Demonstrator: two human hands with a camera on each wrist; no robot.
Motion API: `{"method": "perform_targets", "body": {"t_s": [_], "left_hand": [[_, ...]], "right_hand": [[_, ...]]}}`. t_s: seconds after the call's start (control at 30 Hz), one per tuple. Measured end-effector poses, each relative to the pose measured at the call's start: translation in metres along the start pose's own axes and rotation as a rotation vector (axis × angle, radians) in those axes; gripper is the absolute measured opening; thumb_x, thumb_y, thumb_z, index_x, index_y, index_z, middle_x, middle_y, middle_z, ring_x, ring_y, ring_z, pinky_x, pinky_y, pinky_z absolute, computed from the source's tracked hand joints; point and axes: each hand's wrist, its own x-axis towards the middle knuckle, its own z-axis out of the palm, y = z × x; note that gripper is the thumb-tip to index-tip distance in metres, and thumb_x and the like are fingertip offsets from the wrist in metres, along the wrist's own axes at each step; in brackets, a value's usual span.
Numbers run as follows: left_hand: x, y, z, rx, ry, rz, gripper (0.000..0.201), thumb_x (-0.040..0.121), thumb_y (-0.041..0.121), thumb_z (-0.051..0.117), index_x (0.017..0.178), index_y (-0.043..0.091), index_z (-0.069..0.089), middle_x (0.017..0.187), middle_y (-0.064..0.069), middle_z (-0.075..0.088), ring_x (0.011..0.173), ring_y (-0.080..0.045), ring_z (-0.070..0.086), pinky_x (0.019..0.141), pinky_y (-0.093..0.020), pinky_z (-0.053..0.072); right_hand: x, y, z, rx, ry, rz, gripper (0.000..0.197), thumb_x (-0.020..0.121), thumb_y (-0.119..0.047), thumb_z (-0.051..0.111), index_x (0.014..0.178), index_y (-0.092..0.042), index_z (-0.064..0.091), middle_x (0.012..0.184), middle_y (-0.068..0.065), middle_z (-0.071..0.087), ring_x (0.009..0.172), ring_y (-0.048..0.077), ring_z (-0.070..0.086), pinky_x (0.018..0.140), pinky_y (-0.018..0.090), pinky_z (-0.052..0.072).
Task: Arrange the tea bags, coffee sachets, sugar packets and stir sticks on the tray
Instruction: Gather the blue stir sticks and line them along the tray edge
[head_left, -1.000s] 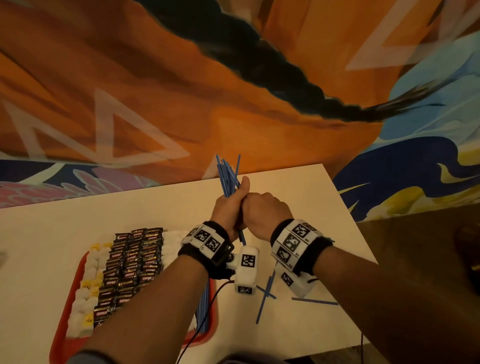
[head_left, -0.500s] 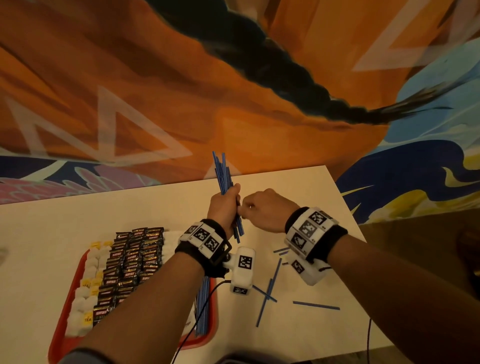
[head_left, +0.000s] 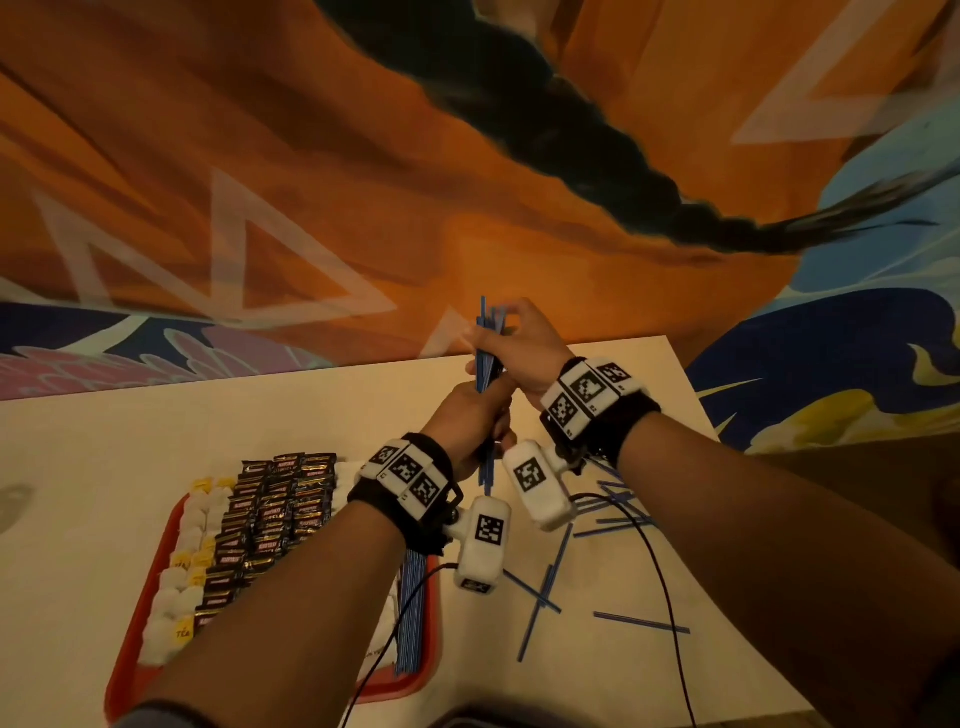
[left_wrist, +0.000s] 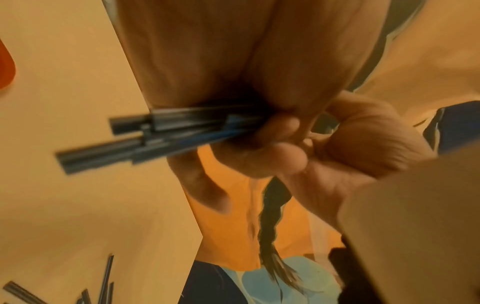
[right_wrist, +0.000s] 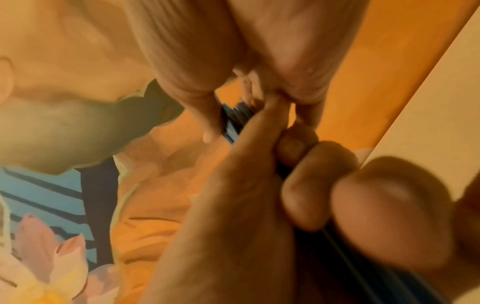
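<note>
A bundle of blue stir sticks (head_left: 487, 358) stands upright above the table, and my left hand (head_left: 475, 421) grips its lower part in a fist. My right hand (head_left: 514, 338) pinches the bundle's upper end. In the left wrist view the stick ends (left_wrist: 145, 135) poke out below my curled fingers. In the right wrist view my thumb and fingers close round the stick tops (right_wrist: 237, 117). The red tray (head_left: 136, 629) at the lower left holds white tea bags (head_left: 171, 603), dark coffee sachets (head_left: 270, 509) and a row of blue stir sticks (head_left: 413, 618).
Several loose blue stir sticks (head_left: 543, 597) lie scattered on the cream table (head_left: 83, 467) to the right of the tray. A black cable (head_left: 660, 582) runs across them. A painted wall stands behind the table, and the table's right edge is close to my right arm.
My right hand rose from beside my left hand to the top of the bundle. The bundle now stands more upright, and my left hand has held its grip.
</note>
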Motion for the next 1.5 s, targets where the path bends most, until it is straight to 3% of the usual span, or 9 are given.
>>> {"method": "perform_targets", "body": {"t_s": [0.1,0.23,0.43,0.57,0.73,0.9,1.07,1.27,1.5], "left_hand": [[0.000,0.002,-0.006,0.058,-0.014,0.009,0.040,0.102,0.026,0.054,0.069,0.016,0.034,0.050,0.001,0.026,0.040,-0.014,0.023,0.040,-0.022,0.025],[0.002,0.001,-0.012,0.145,0.009,0.006,0.043,0.099,0.024,0.061,0.066,0.016,0.033,0.046,0.003,0.028,0.038,-0.014,0.018,0.040,-0.022,0.019],[0.003,0.003,-0.010,0.164,0.028,0.056,0.041,0.097,0.020,0.061,0.065,0.014,0.037,0.043,0.002,0.032,0.038,-0.015,0.021,0.040,-0.021,0.021],[0.005,-0.002,-0.013,0.148,0.029,0.042,0.041,0.099,0.022,0.059,0.065,0.014,0.037,0.044,0.001,0.032,0.038,-0.016,0.023,0.040,-0.020,0.022],[0.007,0.008,-0.014,0.073,0.045,0.097,0.042,0.102,0.027,0.055,0.067,0.016,0.034,0.047,0.002,0.028,0.041,-0.015,0.023,0.044,-0.024,0.026],[0.015,0.030,-0.024,-0.035,0.131,0.260,0.041,0.101,0.034,0.056,0.069,0.017,0.037,0.051,0.001,0.030,0.045,-0.016,0.030,0.049,-0.029,0.036],[0.015,0.041,-0.019,-0.088,0.144,0.308,0.043,0.100,0.031,0.058,0.064,0.016,0.039,0.051,0.000,0.034,0.043,-0.017,0.032,0.045,-0.027,0.034],[0.015,0.022,-0.016,0.079,0.189,0.353,0.039,0.097,0.030,0.062,0.070,0.011,0.042,0.050,-0.004,0.035,0.043,-0.018,0.034,0.047,-0.030,0.031],[0.014,0.022,-0.030,0.298,0.159,0.289,0.039,0.097,0.032,0.062,0.068,0.015,0.044,0.048,0.004,0.039,0.042,-0.016,0.034,0.046,-0.028,0.032]], "right_hand": [[-0.003,-0.009,0.003,0.004,0.020,-0.094,0.012,0.093,-0.011,0.062,0.098,-0.015,0.052,0.087,0.012,0.060,0.070,0.034,0.068,0.067,0.042,0.059],[-0.007,-0.026,0.003,0.093,0.070,-0.181,0.014,0.098,-0.010,0.049,0.096,-0.022,0.057,0.094,0.012,0.068,0.071,0.031,0.070,0.063,0.041,0.059],[0.002,-0.022,-0.002,-0.688,0.069,-0.415,0.034,0.103,-0.030,0.038,0.089,-0.017,0.066,0.080,0.000,0.070,0.076,0.017,0.066,0.076,0.034,0.054],[-0.001,-0.019,-0.007,-0.797,-0.065,-0.418,0.040,0.101,-0.041,0.043,0.066,-0.030,0.059,0.074,0.000,0.066,0.069,0.015,0.058,0.068,0.027,0.041],[-0.009,-0.009,-0.011,-0.387,0.006,-0.366,0.039,0.100,-0.044,0.043,0.131,-0.023,0.054,0.131,-0.006,0.055,0.114,0.009,0.053,0.095,0.028,0.044],[-0.022,0.029,-0.006,0.002,-0.031,0.249,0.063,0.096,-0.065,0.032,0.125,-0.014,0.055,0.123,0.009,0.058,0.107,0.029,0.059,0.094,0.044,0.052],[-0.039,0.033,0.009,0.421,-0.163,0.528,0.077,0.091,-0.069,0.039,0.120,0.001,0.055,0.116,0.019,0.063,0.105,0.034,0.063,0.092,0.042,0.054],[-0.034,0.012,0.008,0.699,-0.212,0.528,0.078,0.096,-0.063,0.036,0.118,0.010,0.051,0.126,0.025,0.061,0.115,0.035,0.060,0.097,0.048,0.049],[-0.025,-0.001,-0.002,0.225,0.037,0.200,0.061,0.096,-0.065,0.032,0.107,-0.012,0.059,0.123,0.013,0.062,0.109,0.028,0.062,0.097,0.047,0.051]]}}
